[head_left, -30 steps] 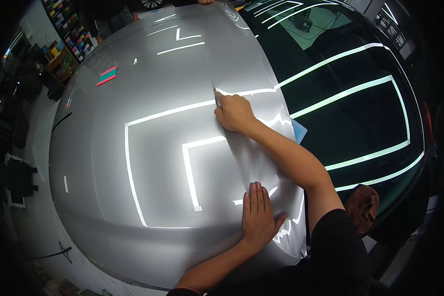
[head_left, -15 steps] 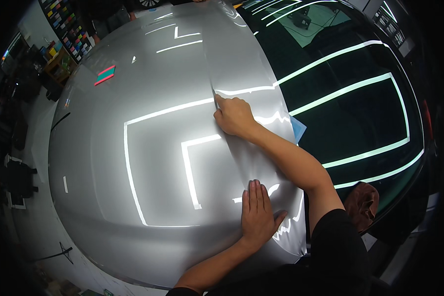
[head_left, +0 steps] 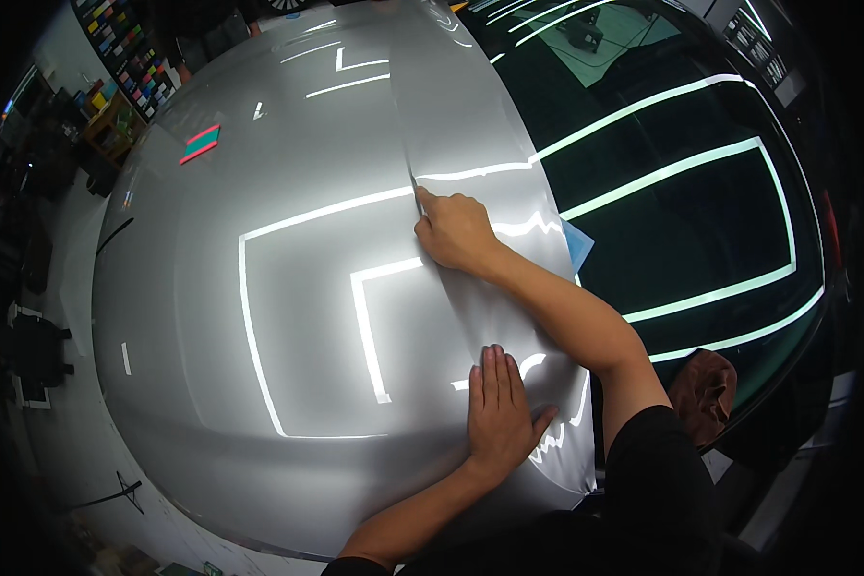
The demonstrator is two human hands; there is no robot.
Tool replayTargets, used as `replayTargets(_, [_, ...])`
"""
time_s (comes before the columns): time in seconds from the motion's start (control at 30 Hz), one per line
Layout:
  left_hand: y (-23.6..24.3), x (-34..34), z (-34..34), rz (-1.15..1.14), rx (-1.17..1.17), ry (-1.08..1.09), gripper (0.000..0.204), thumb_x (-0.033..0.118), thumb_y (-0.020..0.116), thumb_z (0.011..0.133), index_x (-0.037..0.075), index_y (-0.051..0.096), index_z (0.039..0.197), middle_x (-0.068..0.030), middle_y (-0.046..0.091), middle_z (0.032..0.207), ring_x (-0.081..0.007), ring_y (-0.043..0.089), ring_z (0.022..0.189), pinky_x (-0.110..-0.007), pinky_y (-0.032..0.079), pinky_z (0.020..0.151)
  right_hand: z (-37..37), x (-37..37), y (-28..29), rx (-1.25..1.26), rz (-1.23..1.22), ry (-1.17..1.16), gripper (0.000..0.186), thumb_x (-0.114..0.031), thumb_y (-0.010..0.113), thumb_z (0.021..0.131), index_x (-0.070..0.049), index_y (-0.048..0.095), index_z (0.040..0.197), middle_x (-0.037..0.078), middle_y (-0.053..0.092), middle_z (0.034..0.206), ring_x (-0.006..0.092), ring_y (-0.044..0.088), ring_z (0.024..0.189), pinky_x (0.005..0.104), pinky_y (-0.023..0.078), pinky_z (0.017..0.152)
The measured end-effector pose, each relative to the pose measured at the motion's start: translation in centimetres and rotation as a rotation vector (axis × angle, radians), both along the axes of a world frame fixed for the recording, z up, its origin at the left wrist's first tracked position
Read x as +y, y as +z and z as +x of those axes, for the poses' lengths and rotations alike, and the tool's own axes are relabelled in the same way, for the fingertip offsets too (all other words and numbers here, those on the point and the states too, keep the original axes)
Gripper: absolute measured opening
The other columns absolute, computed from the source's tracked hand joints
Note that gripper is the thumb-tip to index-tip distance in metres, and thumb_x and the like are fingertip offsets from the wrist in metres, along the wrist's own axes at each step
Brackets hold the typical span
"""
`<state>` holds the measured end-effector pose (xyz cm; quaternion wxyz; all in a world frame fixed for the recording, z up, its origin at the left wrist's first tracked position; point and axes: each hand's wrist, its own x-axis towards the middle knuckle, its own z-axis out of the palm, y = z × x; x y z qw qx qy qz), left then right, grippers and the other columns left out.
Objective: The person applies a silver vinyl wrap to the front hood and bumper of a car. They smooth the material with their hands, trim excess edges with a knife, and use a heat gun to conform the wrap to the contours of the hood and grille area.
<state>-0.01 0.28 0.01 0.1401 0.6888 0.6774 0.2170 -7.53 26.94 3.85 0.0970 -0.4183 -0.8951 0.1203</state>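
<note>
Glossy, creased silver sheet (head_left: 307, 326) runs lengthwise away past the fingers (head_left: 505, 376); left hand (head_left: 501, 427) flat, released; right hand (head_left: 459, 232) pointing, grip unclear.

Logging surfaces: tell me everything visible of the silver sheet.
The silver sheet looks thin and glossy, with bright line reflections. It lies broad and gently curved, smooth on the left, rippled toward its right edge beside dark glass. A crease runs down to the right hand, whose index fingertip seems to touch it. The left hand lies flat on the sheet, thumb apart. A teal-and-pink card rests on it.
</note>
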Motion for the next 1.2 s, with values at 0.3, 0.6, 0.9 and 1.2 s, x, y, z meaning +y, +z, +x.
replayTargets(0.3, [0.3,0.0,-0.1,-0.008,0.021,-0.001,0.104,0.067,0.059,0.097,-0.019,0.044,0.152,-0.0395,0.035,0.164,-0.0487,0.025,0.16,-0.059,0.017,0.131,0.6,-0.8,-0.1,0.015,-0.018,0.014,0.057,-0.014,0.06,0.091,0.008,0.061,0.143,0.023,0.072,0.074,0.04,0.072,0.067,0.0496,0.06,0.075])
replayTargets(0.6, [0.6,0.1,-0.1,-0.017,0.022,0.007,0.103,0.067,0.061,0.096,-0.018,0.045,0.151,-0.0377,0.038,0.164,-0.0469,0.027,0.16,-0.057,0.018,0.131,1.1,-1.5,-0.3,0.017,-0.026,0.009,0.057,-0.014,0.06,0.09,0.008,0.062,0.143,0.022,0.071,0.07,0.0393,0.071,0.063,0.049,0.06,0.072])
replayTargets(0.9, [0.4,0.1,0.0,-0.023,0.015,-0.001,0.104,0.067,0.061,0.096,-0.019,0.043,0.152,-0.0389,0.036,0.164,-0.0483,0.026,0.16,-0.058,0.017,0.131,1.6,-1.9,-0.4,0.008,-0.004,0.03,0.058,-0.016,0.061,0.091,0.006,0.062,0.144,0.022,0.071,0.07,0.0393,0.071,0.063,0.049,0.06,0.071])
replayTargets(1.2, [0.1,0.0,0.0,-0.011,-0.027,-0.009,0.106,0.066,0.062,0.096,-0.022,0.039,0.153,-0.0412,0.033,0.164,-0.0509,0.024,0.16,-0.062,0.018,0.13,2.3,-2.7,-0.3,-0.002,-0.005,0.047,0.058,-0.016,0.061,0.091,0.008,0.062,0.143,0.021,0.071,0.068,0.0395,0.07,0.061,0.0484,0.06,0.067])
